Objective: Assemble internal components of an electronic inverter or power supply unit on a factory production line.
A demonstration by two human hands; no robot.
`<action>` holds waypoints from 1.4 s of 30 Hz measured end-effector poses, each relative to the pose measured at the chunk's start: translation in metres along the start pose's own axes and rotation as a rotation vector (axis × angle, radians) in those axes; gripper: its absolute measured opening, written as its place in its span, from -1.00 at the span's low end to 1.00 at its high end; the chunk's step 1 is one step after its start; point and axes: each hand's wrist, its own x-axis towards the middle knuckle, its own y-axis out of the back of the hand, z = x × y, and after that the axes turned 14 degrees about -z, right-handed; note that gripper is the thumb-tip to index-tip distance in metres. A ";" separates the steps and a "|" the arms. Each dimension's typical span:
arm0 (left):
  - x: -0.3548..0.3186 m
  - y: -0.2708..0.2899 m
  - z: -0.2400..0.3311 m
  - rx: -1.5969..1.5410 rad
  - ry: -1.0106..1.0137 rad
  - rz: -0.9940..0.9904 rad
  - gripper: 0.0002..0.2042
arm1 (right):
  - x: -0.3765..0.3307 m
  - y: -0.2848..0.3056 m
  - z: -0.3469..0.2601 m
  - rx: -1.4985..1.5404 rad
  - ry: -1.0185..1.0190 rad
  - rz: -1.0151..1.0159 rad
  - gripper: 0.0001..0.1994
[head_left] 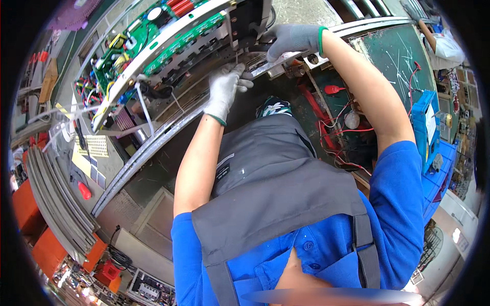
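My left hand (pixel 224 91), in a pale glove with a green cuff, is at the lower edge of a metal-framed electronic unit (pixel 168 38). Its fingers are bent together beside a thin metal rod (pixel 236 57); what they pinch is too small to name. My right hand (pixel 295 41), in a grey glove with a green cuff, reaches to the unit's right end. Its fingers curl at a dark part near the black end plate (pixel 247 18), and their grip is partly hidden. Green circuit boards (pixel 133 43) with red and yellow components fill the unit.
A metal rail (pixel 153 148) edges the bench. A red-handled tool (pixel 84 189) and yellow label sheets (pixel 94 145) lie at left, near stacked grey strips (pixel 53 199). At right are red wires (pixel 352 130), a blue toolbox (pixel 424 127) and another person's arm (pixel 427 35).
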 end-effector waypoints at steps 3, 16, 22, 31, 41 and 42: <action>0.005 0.002 -0.006 -0.083 -0.004 -0.004 -0.76 | 0.003 0.007 -0.003 0.034 -0.110 -0.023 -0.24; -0.174 0.048 0.008 -0.049 -0.285 0.441 -0.80 | -0.010 -0.093 -0.090 -0.063 0.314 0.029 -0.22; -0.138 0.091 0.007 0.108 -0.097 0.233 -0.66 | 0.016 -0.090 -0.118 0.001 0.220 -0.029 -0.20; -0.145 0.106 -0.001 0.709 -0.368 0.309 -0.78 | 0.008 -0.104 -0.121 -0.053 0.338 0.121 -0.39; -0.184 0.058 0.065 0.967 -0.853 0.421 -0.41 | -0.025 -0.141 -0.147 -0.452 0.490 1.109 -0.22; -0.180 0.058 0.076 1.066 -0.893 0.400 -0.36 | -0.021 -0.140 -0.151 -0.459 0.488 1.146 -0.21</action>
